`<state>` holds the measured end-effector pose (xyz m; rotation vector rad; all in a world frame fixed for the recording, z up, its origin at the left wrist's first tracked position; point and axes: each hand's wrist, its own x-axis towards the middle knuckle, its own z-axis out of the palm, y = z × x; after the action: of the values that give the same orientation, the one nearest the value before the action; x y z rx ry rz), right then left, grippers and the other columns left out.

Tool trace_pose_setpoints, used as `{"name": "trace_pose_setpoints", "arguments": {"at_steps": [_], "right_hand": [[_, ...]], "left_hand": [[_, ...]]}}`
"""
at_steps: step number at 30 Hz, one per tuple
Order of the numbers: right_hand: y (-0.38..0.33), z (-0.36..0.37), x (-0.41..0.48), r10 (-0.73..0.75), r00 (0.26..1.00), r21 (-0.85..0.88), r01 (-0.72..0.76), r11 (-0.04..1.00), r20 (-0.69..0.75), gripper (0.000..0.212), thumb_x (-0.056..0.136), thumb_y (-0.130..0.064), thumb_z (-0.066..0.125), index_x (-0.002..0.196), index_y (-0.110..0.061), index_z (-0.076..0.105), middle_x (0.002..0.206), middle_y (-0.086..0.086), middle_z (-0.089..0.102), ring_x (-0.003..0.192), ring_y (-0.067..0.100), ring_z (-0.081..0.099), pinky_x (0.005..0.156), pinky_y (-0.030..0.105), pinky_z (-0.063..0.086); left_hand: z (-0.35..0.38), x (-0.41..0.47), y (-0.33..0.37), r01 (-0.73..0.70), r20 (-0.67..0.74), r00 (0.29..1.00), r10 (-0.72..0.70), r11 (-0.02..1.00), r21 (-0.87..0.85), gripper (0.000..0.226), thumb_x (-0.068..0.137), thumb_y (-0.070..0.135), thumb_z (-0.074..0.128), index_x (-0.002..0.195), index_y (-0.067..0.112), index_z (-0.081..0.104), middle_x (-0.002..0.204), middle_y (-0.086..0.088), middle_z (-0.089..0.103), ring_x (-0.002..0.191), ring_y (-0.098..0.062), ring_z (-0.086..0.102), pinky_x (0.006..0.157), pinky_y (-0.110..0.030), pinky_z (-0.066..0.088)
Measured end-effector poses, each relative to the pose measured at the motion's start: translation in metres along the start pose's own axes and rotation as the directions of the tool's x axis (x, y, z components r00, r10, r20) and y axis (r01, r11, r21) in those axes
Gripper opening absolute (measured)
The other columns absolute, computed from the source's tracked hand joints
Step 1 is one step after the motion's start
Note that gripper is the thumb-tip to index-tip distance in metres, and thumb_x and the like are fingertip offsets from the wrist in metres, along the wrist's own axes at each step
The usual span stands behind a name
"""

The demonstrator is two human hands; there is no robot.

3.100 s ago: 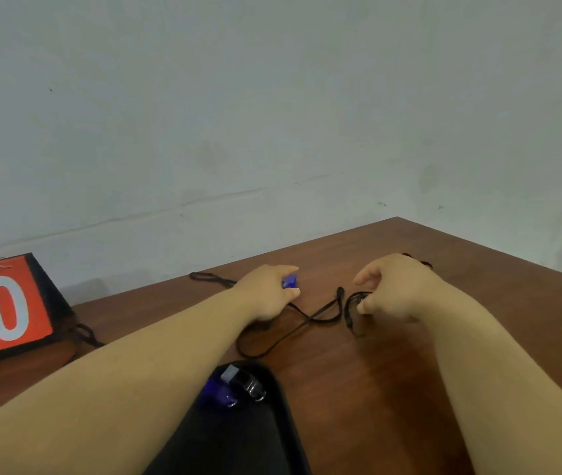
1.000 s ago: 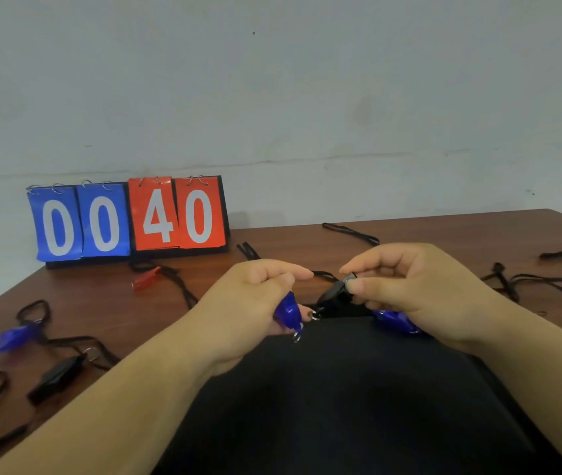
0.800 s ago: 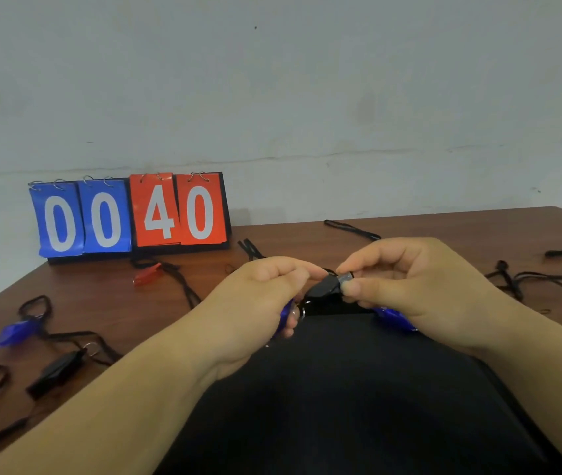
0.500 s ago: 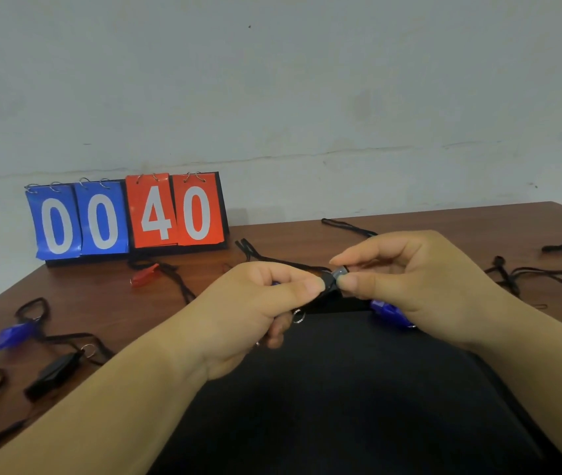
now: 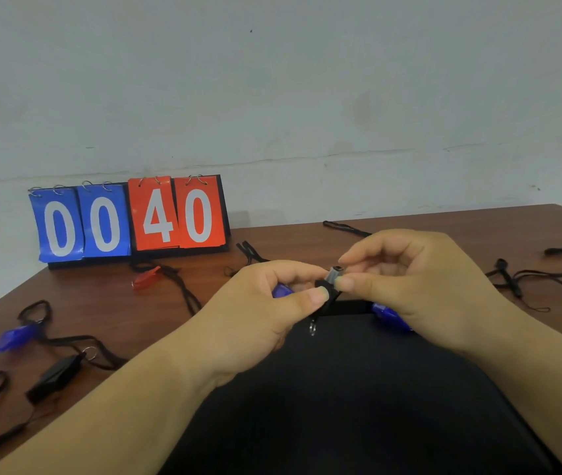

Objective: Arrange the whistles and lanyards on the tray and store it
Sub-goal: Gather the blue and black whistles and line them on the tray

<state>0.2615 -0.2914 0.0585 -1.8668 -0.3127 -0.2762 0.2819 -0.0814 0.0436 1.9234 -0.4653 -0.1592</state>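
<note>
Both hands meet above the far edge of the black tray (image 5: 358, 399). My left hand (image 5: 259, 313) curls round a blue whistle (image 5: 281, 290) and its thumb pinches a black lanyard clip (image 5: 328, 286). My right hand (image 5: 420, 286) pinches the grey end of that clip between thumb and forefinger. A small metal ring (image 5: 312, 326) dangles below the clip. Another blue whistle (image 5: 390, 317) lies at the tray's far edge, partly hidden under my right hand.
On the brown table (image 5: 118, 303) to the left lie a red whistle (image 5: 146, 278), a blue whistle (image 5: 14, 337) and a black whistle (image 5: 57, 375), each with black cords. More black lanyards (image 5: 539, 279) lie at the right. A flip scoreboard (image 5: 128, 219) reading 0040 stands against the wall.
My view swung left from the table's corner to the tray. Both hands came together over it, and the blue whistle slid deeper into my left hand while the clip got pinched by both.
</note>
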Motion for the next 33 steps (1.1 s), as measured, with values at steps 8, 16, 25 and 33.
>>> {"name": "trace_pose_setpoints", "arguments": {"at_steps": [8, 16, 25, 33], "right_hand": [[-0.001, 0.003, -0.005, -0.1, 0.99, -0.177, 0.116, 0.977, 0.098, 0.03, 0.08, -0.018, 0.083, 0.1, -0.041, 0.078, 0.09, -0.011, 0.077, 0.083, 0.009, 0.073, 0.085, 0.026, 0.059], [0.004, 0.004, -0.005, -0.125, 0.988, -0.247, 0.145, 0.958, 0.095, 0.029, 0.077, -0.021, 0.086, 0.097, -0.039, 0.076, 0.092, -0.015, 0.072, 0.08, 0.005, 0.071, 0.081, 0.022, 0.058], [0.006, -0.001, -0.004, -0.088, 0.991, -0.214, 0.108, 0.971, 0.1, 0.028, 0.076, -0.016, 0.087, 0.09, -0.036, 0.074, 0.093, -0.011, 0.074, 0.077, 0.008, 0.074, 0.075, 0.017, 0.057], [0.004, -0.008, -0.002, 0.008, 0.981, -0.295, 0.05, 0.954, 0.191, 0.029, 0.075, -0.019, 0.086, 0.093, -0.038, 0.073, 0.092, -0.013, 0.073, 0.082, 0.008, 0.073, 0.077, 0.028, 0.061]], "left_hand": [[0.002, 0.005, -0.007, 0.002, -0.17, 0.985, -0.022, 0.993, -0.119, 0.021, 0.093, 0.026, 0.071, 0.113, 0.028, 0.068, 0.06, 0.013, 0.062, 0.049, -0.009, 0.048, 0.056, -0.029, 0.046], [0.007, 0.003, -0.005, 0.007, -0.156, 0.987, -0.036, 0.983, -0.184, 0.012, 0.088, 0.025, 0.076, 0.1, 0.024, 0.074, 0.055, 0.015, 0.061, 0.047, -0.008, 0.045, 0.051, -0.028, 0.043], [0.01, 0.002, -0.002, -0.02, -0.2, 0.98, 0.001, 0.995, -0.094, 0.01, 0.085, 0.029, 0.078, 0.094, 0.03, 0.074, 0.059, 0.021, 0.065, 0.048, 0.003, 0.057, 0.057, -0.019, 0.045], [0.005, 0.001, 0.001, -0.076, -0.17, 0.981, 0.097, 0.989, 0.124, 0.016, 0.087, 0.03, 0.077, 0.101, 0.035, 0.072, 0.085, 0.024, 0.07, 0.066, 0.008, 0.064, 0.057, -0.008, 0.048]]}}
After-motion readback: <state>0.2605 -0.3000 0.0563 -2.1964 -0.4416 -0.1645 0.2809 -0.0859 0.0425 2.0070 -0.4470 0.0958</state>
